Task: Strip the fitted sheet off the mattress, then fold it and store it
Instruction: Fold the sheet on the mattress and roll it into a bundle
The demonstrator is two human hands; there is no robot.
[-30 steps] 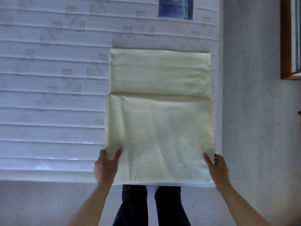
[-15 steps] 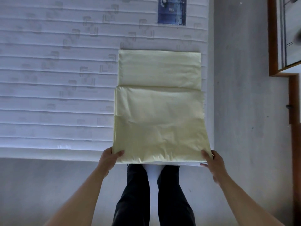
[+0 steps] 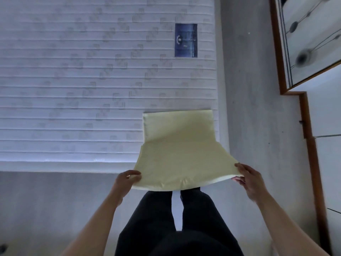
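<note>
The left hand and right hand each pinch a near corner of the folded fitted sheet, lifting that edge, likely for another fold. Its far half lies on the bare mattress, by the right edge.

Pale yellow sheet; white mattress — grey square motifs.

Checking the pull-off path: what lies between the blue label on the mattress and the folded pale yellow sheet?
In the head view, only bare quilted white mattress separates the blue rectangular label from the pale yellow folded sheet.
</note>
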